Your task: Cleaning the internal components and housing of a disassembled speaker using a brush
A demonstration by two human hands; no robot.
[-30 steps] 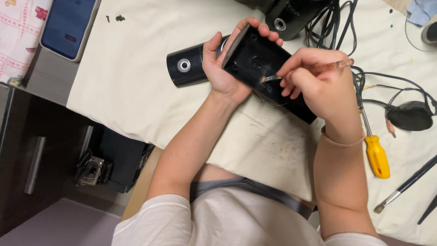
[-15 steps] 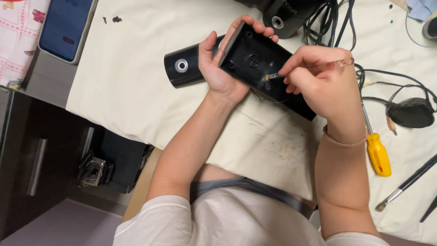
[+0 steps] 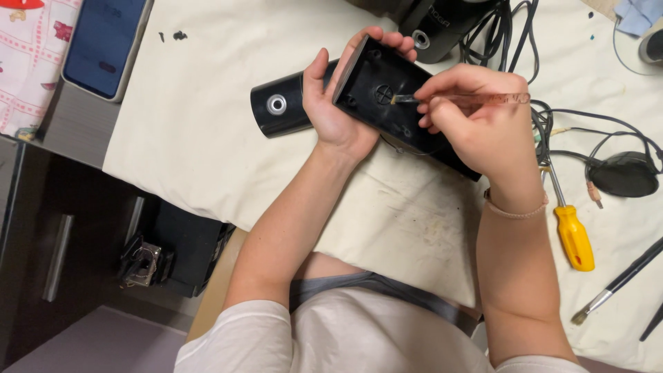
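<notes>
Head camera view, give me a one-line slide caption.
Left hand steadies a black plastic housing while right hand works a translucent-handled tool at it.
</notes>
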